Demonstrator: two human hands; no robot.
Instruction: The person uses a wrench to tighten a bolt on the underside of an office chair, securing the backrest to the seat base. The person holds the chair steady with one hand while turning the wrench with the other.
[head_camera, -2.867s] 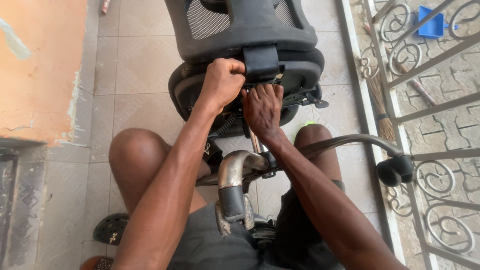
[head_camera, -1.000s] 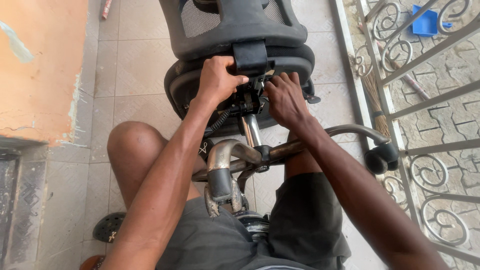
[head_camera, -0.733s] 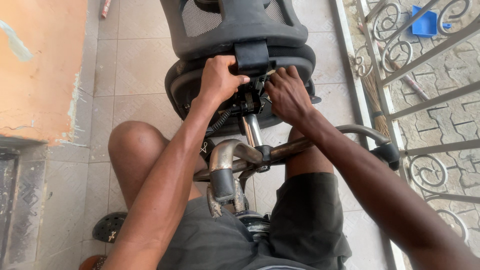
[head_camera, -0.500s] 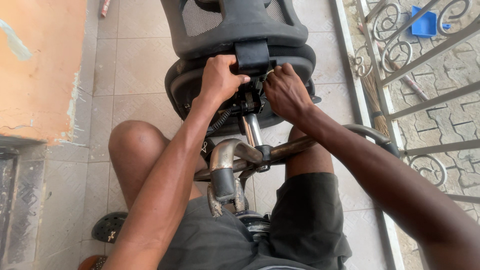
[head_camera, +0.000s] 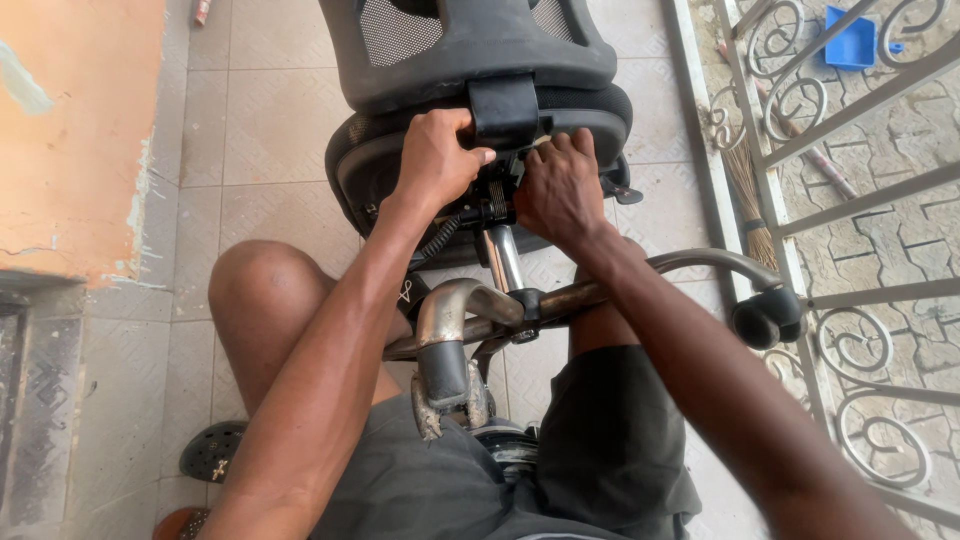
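Observation:
A black office chair (head_camera: 480, 50) lies tipped over in front of me, its mesh back far and its seat underside facing me. My left hand (head_camera: 438, 155) grips the mechanism under the seat, beside the black backrest bracket (head_camera: 503, 108). My right hand (head_camera: 558, 190) is closed on the same mechanism just right of the chrome gas column (head_camera: 503, 258). The chrome star base (head_camera: 452, 340) rests across my lap, one leg ending in a black castor (head_camera: 768, 318). What the fingers pinch is hidden.
An iron grille (head_camera: 850, 200) with scrollwork runs along the right, with a broom (head_camera: 748, 170) against it and a blue tub (head_camera: 850, 42) beyond. An orange wall (head_camera: 70, 130) stands at left. A black sandal (head_camera: 212, 452) lies on the tiled floor by my knee.
My right hand has shifted from under the seat's middle to the right side of the mechanism. The left hand keeps its grip. The chair base has swung slightly.

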